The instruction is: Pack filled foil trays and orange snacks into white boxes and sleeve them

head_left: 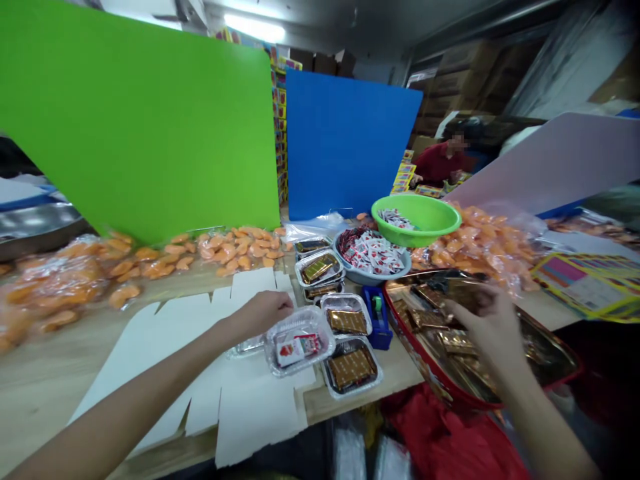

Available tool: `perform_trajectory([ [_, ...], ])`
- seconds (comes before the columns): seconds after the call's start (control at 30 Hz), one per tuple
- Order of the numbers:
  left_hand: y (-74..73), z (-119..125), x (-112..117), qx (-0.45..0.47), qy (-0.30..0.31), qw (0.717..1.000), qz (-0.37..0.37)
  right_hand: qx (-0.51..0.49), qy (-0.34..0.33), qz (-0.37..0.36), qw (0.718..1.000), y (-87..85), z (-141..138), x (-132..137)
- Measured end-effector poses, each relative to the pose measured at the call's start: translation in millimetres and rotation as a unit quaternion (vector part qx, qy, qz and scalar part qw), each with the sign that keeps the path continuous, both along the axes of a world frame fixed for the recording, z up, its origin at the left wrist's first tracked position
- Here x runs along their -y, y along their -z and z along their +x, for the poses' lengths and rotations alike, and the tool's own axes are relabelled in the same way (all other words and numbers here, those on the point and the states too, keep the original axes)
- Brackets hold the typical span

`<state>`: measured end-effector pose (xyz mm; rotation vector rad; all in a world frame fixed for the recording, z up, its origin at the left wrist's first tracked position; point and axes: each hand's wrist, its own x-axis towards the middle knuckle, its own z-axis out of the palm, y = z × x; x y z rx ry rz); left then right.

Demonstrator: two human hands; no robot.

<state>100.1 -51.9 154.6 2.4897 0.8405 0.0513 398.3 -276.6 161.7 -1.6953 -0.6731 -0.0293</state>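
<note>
My left hand [270, 308] is closed at the upper left rim of a foil tray [273, 363]. Red-and-white sachets [299, 350] lie inside that tray, which overlaps another foil tray [249, 347] on its left. My right hand [493, 327], a little blurred, reaches over a large red-rimmed gold tray [555, 380]. Its fingers pinch a gold-brown wrapped packet [463, 292]. More gold packets [457, 343] lie loose below. Between my hands, foil trays [351, 369] hold one gold packet each on top, beside a blue tape dispenser [377, 320].
Flattened white card [200, 373] covers the table's middle. Behind stand a blue bowl of sachets [373, 257], a green basin [420, 233] and bags of orange pieces [240, 250]. Green [150, 120] and blue [345, 140] panels rise behind. A person in red [437, 163] sits beyond.
</note>
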Motion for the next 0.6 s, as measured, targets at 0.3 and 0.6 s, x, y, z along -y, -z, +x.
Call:
perform_trajectory([
  [0.3, 17.2, 31.1, 10.7, 0.036, 0.084, 0.996, -0.002, -0.102, -0.511, -0.135, 0.843, 0.6, -118.9, -54.7],
  [0.6, 17.3, 26.7, 13.9, 0.044, 0.099, 0.993, -0.056, 0.213, -0.566, -0.242, 0.758, 0.6, -127.1, -54.6],
])
